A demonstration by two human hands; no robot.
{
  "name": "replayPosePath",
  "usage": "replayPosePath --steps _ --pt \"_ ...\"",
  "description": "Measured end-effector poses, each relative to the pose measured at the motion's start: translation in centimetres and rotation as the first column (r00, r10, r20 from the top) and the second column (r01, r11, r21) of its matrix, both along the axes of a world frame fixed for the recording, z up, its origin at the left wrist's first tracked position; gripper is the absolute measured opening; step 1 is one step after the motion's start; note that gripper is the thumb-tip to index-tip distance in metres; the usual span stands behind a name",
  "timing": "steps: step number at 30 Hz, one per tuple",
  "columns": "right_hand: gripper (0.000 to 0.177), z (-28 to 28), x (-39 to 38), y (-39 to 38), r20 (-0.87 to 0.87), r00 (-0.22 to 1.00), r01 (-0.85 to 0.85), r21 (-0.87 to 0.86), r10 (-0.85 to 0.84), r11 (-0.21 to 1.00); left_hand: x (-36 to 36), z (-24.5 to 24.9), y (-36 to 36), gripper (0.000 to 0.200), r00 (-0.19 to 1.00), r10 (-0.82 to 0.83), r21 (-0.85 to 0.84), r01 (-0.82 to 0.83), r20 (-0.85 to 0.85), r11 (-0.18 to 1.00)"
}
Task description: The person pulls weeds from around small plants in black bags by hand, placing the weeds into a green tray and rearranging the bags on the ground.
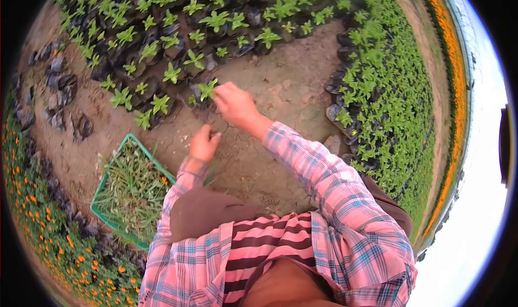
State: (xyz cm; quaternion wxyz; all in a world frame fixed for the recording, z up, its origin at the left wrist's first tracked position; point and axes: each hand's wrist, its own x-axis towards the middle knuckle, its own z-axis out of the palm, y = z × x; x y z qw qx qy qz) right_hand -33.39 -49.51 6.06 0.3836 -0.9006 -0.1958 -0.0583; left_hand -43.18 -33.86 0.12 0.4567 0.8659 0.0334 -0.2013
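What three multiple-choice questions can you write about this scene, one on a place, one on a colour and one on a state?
1. Where does the green basket stand?
A. on the bare soil, near the left hand
B. on top of the potted plants
C. on the person's knees

2. Which colour are the sleeves?
A. plain white
B. pink plaid
C. black

3. What is the right hand doing?
A. lying flat on a knee
B. gripping a trowel
C. touching a seedling

Answers:
1 A: the basket sits on the ground beside that hand.
2 B: both arms show pink cloth with blue checks.
3 C: its fingers meet the seedling's green leaves.
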Motion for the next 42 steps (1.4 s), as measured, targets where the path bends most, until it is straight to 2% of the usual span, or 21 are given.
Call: replayPosePath --steps 2,4,6,10,13,15,17,18,22,24,27,29,30,31,32,35,37,38,39,41,42 --pt "0.011 -1.4 0.8 -4.7 0.021 0.96 0.279 -0.008 -0.279 0.96 0.5 -0.3 1.2 0.026 1.0 0.016 -0.007 -0.016 0.003 1.0" --pt "0.013 -3.4 1.7 -10.4 -0.118 0.835 0.536 -0.049 -0.538 0.843 0.8 -0.3 1.9 0.026 1.0 -0.003 -0.002 0.003 -0.009 1.0" --pt "0.018 -5.0 2.9 -15.1 -0.069 0.735 0.665 -0.127 -0.675 0.736 1.1 -0.3 1.6 0.028 0.999 -0.029 0.027 0.029 -0.023 0.999" --pt "0.033 -4.9 5.5 -17.8 -0.052 0.764 0.596 -0.324 -0.643 0.735 1.0 -0.5 1.3 0.033 0.996 -0.083 0.089 0.085 -0.033 0.992" --pt "0.026 -4.9 6.4 -18.4 -0.127 0.803 0.486 -0.423 -0.582 0.764 1.0 -0.3 1.2 0.034 0.995 -0.097 0.119 0.099 -0.022 0.988" --pt "0.018 -7.6 7.2 -19.8 -0.087 0.808 0.517 -0.371 -0.583 0.772 1.0 -0.3 1.1 0.035 0.995 -0.104 0.126 0.104 -0.001 0.987" --pt "0.009 -10.7 7.9 -21.5 -0.294 0.705 0.65 -0.097 -0.645 0.754 1.0 0.0 1.1 0.036 0.992 -0.115 0.134 0.122 -0.056 0.983" --pt "0.006 -9.0 7.6 -20.4 -0.615 0.55 0.799 0.189 -0.565 0.571 1.1 0.3 1.0 0.036 0.99 -0.113 0.139 0.123 -0.082 0.983" --pt "0.005 -6.4 6.5 -19.2 -0.681 0.586 0.795 0.378 -0.44 0.474 0.7 0.9 0.6 0.037 0.993 -0.116 0.194 0.118 -0.026 0.974" --pt "0.008 -5.0 6.3 -17.5 -0.76 0.532 0.844 0.444 -0.373 0.3 0.9 1.2 0.5 0.038 0.994 -0.102 0.184 0.108 -0.042 0.977" --pt "0.008 -2.5 4.8 -12.0 -0.668 0.642 0.766 0.539 -0.377 0.35 0.7 0.2 0.5 0.038 0.995 -0.102 0.193 0.097 0.013 0.976" --pt "0.013 2.2 1.6 -5.5 -0.585 0.767 0.627 0.599 -0.263 0.499 0.6 -0.6 0.6 0.037 0.99 -0.138 0.209 0.133 0.012 0.969" --pt "0.016 2.5 0.1 -2.5 -0.604 0.776 0.538 0.485 -0.181 0.69 0.4 -1.0 0.7 0.037 0.992 -0.124 0.233 0.113 0.033 0.966" --pt "0.022 3.0 -1.5 -0.2 -0.406 0.912 0.179 0.515 0.055 0.838 0.3 -1.6 0.8 0.037 0.988 -0.154 0.223 0.146 0.021 0.964" --pt "0.028 3.7 -3.1 2.0 -0.184 0.924 -0.197 0.52 0.334 0.831 0.3 -2.4 1.1 0.035 0.978 -0.195 0.205 0.176 0.077 0.963" --pt "0.03 4.7 -5.0 2.1 -0.24 0.91 -0.198 0.468 0.339 0.861 0.5 -4.1 2.0 0.032 0.926 -0.275 0.165 0.238 0.257 0.957" --pt "0.025 1.6 -3.5 -2.0 -0.268 0.963 0.102 0.249 -0.033 0.963 0.3 -4.4 2.3 0.03 0.898 -0.303 0.151 0.268 0.32 0.952" --pt "0.022 0.3 -2.9 -5.6 -0.273 0.947 0.229 0.194 -0.172 0.954 0.1 -3.7 2.3 0.031 0.969 -0.204 0.125 0.187 0.141 0.974" --pt "0.019 -1.5 -2.6 -9.1 -0.22 0.899 0.406 0.089 -0.379 0.91 0.2 -2.9 2.2 0.032 0.995 -0.096 0.114 0.1 -0.04 0.988" --pt "0.018 -3.4 -2.5 -17.3 -0.097 0.777 0.624 -0.02 -0.622 0.781 0.4 -1.2 1.4 0.031 0.992 -0.12 0.129 0.115 0.031 0.985" --pt "0.019 -3.8 -2.9 -21.1 -0.003 0.719 0.68 -0.2 -0.695 0.705 0.5 -0.6 1.1 0.032 0.991 -0.125 0.138 0.119 0.036 0.983"
